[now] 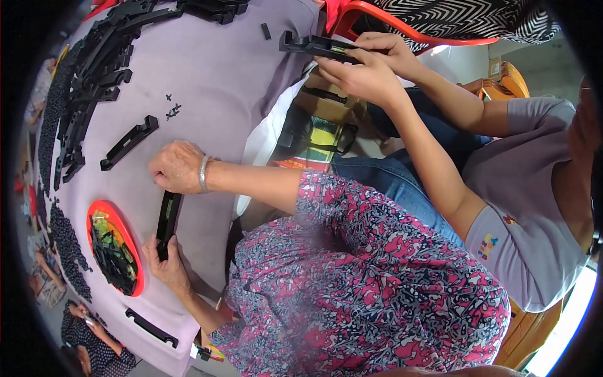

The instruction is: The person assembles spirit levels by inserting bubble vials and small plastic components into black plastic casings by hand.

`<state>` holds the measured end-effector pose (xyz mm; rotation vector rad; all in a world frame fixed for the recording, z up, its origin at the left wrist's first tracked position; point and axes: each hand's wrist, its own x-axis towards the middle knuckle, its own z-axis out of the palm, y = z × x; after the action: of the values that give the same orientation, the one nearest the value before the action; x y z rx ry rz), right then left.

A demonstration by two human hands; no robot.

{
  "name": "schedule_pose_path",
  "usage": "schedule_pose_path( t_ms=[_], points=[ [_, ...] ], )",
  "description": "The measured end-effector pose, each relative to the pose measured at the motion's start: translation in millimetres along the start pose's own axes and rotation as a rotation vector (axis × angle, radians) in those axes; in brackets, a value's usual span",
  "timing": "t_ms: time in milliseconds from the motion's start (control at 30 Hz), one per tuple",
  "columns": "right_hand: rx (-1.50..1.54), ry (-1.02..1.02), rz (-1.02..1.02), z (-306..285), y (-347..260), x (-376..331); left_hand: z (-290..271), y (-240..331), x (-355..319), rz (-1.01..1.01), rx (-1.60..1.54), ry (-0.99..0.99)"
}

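A long, narrow black plastic bar with a channel along it lies on the cloth-covered table in front of me. My left hand pinches its lower end between thumb and fingers. Curled into a fist, my right hand with a silver bracelet rests over the bar's upper end and hides it. Whether a small piece is under those fingers cannot be seen. A red-rimmed oval tray of thin black strips stands beyond my left hand. Another black bar lies beyond my right hand.
Black bars are heaped along the far edge, beside small black pieces. Tiny cross-shaped pieces lie mid-table. A single bar lies bottom left. Beside me, a co-worker's hands hold a similar bar.
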<state>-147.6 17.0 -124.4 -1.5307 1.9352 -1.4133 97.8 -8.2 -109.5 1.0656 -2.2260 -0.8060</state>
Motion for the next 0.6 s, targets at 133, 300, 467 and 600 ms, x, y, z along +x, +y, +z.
schedule_pose_path(
  t_ms=[133,300,467,600],
  points=[
    [0.003,0.002,-0.027,-3,4,-1,4,0,2,-0.001,-0.023,0.003],
    [-0.025,-0.013,-0.018,-12,-3,2,2,4,3,-0.020,0.027,0.001],
    [-0.015,0.006,-0.033,-12,1,3,4,5,5,-0.003,0.026,0.010],
    [-0.017,0.002,-0.035,-14,2,-2,6,5,2,0.011,0.026,0.004]
  ],
)
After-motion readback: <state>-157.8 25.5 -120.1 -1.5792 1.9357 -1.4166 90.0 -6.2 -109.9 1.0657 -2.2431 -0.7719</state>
